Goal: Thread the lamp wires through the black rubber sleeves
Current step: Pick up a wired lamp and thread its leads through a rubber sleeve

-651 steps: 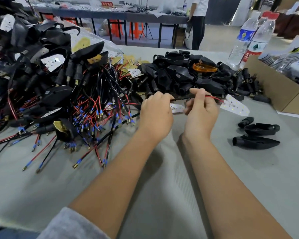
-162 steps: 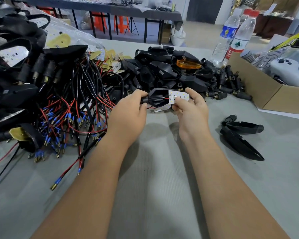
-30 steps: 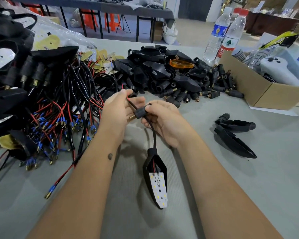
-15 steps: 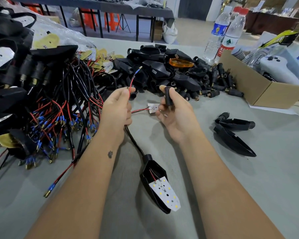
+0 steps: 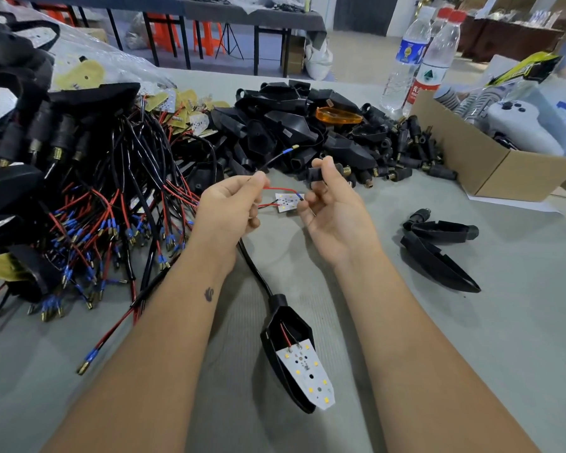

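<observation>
Left hand (image 5: 232, 207) pinched the lamp wires (image 5: 276, 191), right hand (image 5: 335, 210) gripped an unthreaded rubber sleeve (image 5: 317, 174) mid-frame.

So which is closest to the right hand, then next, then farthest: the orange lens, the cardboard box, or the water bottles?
From the right hand:
1. Orange lens, on the black pile just beyond the hand.
2. Cardboard box, off to the right.
3. Water bottles, at the back, behind the box's corner.
</observation>
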`<control>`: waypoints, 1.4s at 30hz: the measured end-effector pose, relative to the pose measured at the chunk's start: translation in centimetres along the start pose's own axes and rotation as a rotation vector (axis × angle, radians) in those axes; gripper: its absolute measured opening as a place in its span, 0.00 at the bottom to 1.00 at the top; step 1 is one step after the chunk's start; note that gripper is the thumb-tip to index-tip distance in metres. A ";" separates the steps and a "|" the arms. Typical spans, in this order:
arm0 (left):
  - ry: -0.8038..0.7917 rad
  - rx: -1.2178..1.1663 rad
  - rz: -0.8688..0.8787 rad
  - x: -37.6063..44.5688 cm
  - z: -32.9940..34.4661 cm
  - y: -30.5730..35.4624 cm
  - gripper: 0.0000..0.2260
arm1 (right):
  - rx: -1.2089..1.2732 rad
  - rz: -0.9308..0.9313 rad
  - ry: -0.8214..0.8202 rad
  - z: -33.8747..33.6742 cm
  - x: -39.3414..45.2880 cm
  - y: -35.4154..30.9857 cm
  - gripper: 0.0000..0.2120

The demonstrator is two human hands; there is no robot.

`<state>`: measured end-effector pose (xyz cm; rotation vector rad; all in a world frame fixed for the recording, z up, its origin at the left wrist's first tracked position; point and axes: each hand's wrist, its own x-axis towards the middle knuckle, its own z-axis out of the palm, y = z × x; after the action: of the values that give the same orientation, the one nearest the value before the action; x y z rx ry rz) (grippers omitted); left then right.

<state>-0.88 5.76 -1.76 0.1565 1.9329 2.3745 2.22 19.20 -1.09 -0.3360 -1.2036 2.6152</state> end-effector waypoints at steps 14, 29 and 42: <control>0.048 0.255 0.239 -0.1 -0.5 -0.4 0.09 | 0.011 0.087 -0.130 0.1 -0.5 -0.2 0.11; 0.013 0.406 0.317 -1.0 0.6 0.1 0.13 | -0.062 0.041 -0.173 0.3 -0.6 0.1 0.06; 0.064 0.704 0.356 -1.1 0.2 -0.2 0.08 | -0.513 -0.142 -0.110 0.5 -0.8 0.6 0.03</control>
<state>0.27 5.90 -1.91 0.5006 2.8926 1.7452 2.73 18.24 -1.16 -0.1861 -1.8572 2.1994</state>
